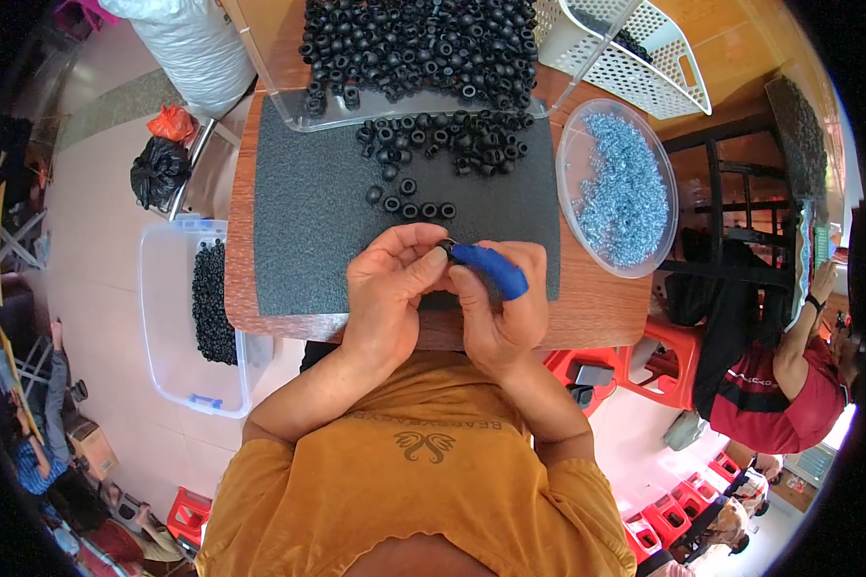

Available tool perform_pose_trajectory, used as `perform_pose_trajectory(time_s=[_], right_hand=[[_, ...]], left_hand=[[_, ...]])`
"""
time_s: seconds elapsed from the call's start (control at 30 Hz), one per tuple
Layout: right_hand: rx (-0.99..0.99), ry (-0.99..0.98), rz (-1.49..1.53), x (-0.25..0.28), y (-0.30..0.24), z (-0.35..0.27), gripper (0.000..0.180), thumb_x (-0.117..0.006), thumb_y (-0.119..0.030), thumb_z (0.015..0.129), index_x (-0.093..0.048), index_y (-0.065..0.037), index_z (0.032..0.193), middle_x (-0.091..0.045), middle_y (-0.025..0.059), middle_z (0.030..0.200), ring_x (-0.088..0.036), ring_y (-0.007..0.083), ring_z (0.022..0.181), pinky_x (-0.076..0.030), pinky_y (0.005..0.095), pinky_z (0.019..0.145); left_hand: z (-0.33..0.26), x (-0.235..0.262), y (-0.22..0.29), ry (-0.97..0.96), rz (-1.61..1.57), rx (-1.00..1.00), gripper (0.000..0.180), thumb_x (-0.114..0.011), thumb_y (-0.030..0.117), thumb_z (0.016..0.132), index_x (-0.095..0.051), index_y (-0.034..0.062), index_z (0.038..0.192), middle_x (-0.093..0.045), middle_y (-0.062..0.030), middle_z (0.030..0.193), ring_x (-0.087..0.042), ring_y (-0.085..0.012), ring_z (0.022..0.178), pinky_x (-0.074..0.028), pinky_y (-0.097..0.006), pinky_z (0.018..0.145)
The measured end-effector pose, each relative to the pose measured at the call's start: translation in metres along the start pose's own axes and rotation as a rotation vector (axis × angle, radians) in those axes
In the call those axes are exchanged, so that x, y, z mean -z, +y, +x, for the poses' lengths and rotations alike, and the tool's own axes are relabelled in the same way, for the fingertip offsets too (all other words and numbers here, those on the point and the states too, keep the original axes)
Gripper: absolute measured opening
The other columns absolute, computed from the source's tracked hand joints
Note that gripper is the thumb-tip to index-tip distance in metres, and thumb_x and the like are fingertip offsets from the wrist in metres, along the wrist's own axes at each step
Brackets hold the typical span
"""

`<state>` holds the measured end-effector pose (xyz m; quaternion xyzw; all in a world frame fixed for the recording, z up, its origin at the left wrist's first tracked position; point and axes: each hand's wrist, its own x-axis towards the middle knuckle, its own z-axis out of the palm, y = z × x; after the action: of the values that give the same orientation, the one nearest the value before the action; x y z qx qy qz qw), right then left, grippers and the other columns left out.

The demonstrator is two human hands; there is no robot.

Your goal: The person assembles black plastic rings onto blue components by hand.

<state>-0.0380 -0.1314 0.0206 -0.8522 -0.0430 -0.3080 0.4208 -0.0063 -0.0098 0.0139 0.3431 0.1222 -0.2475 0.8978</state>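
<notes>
My left hand (383, 288) is closed, pinching a small black round part (445, 247) between thumb and fingertips, above the near side of a dark mat (303, 216). Right against it is my right hand (512, 322), thumb and index finger pressed together; what they grip is too small to tell. A blue sleeve (498, 272) covers the right index finger. Just beyond the hands, several loose black hollow parts (428, 210) lie on the mat, and a larger pile (481, 144) spreads behind them. To the right, a clear oval tray (569, 178) holds tiny pale-blue translucent pieces (625, 192).
A clear bin (322, 124) full of black parts lies at the table's far side, beside a white perforated basket (635, 82). A clear tub (168, 375) with more black parts stands lower left. Red stools (669, 370) and a person in maroon (770, 394) are at right.
</notes>
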Motion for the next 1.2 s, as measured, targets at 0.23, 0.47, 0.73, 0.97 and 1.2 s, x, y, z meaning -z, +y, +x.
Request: perform_pose_trajectory(time_s=[0.23, 0.47, 0.73, 0.97, 1.2], right_hand=[[0.129, 0.038, -0.081, -0.006, 0.001, -0.001, 0.026, -0.071, 0.003, 0.068, -0.061, -0.003, 0.090, -0.060, 0.0097, 0.088, -0.053, 0.0268, 0.079, -0.043, 0.0346, 0.068], [0.135, -0.122, -0.141, 0.007, -0.006, 0.005, 0.021, -0.071, 0.001, 0.068, -0.062, -0.002, 0.086, -0.060, 0.0100, 0.088, -0.054, 0.0277, 0.075, -0.045, 0.0353, 0.062], [-0.444, 0.035, 0.599, 0.012, -0.007, -0.001, 0.015, -0.065, 0.005, 0.078, -0.059, 0.001, 0.091, -0.058, 0.0084, 0.088, -0.058, 0.0148, 0.073, -0.049, 0.0262, 0.063], [-0.533, 0.090, 0.752, 0.005, -0.009, -0.004, 0.015, -0.062, 0.007, 0.080, -0.059, 0.002, 0.094, -0.056, 0.0082, 0.090, -0.056, 0.0122, 0.075, -0.049, 0.0249, 0.065], [-0.149, -0.008, 0.202, 0.008, 0.002, 0.000, 0.020, -0.068, 0.005, 0.069, -0.061, 0.000, 0.087, -0.061, 0.0119, 0.088, -0.056, 0.0242, 0.076, -0.046, 0.0317, 0.066]], left_hand=[[0.003, 0.000, -0.004, 0.009, -0.052, -0.027, 0.020, -0.058, 0.000, 0.086, -0.055, -0.0014, 0.105, -0.061, -0.0085, 0.097, -0.059, -0.0147, 0.087, -0.048, -0.026, 0.078], [-0.001, 0.002, -0.010, 0.028, 0.103, -0.189, 0.023, -0.062, 0.000, 0.083, -0.055, -0.0013, 0.105, -0.060, -0.0057, 0.096, -0.057, -0.0105, 0.084, -0.047, -0.022, 0.078], [-0.004, 0.001, -0.004, -0.123, -0.042, -0.023, 0.023, -0.060, 0.001, 0.085, -0.055, -0.0021, 0.107, -0.061, -0.0090, 0.096, -0.060, -0.0154, 0.083, -0.050, -0.028, 0.074], [-0.006, -0.002, -0.008, -0.102, -0.067, -0.036, 0.024, -0.059, 0.001, 0.085, -0.056, -0.0026, 0.109, -0.061, -0.0102, 0.096, -0.061, -0.0173, 0.079, -0.051, -0.029, 0.071], [-0.009, -0.002, -0.009, -0.069, 0.079, -0.152, 0.022, -0.060, -0.001, 0.085, -0.057, -0.0034, 0.106, -0.063, -0.0100, 0.094, -0.060, -0.0154, 0.077, -0.051, -0.027, 0.074]])
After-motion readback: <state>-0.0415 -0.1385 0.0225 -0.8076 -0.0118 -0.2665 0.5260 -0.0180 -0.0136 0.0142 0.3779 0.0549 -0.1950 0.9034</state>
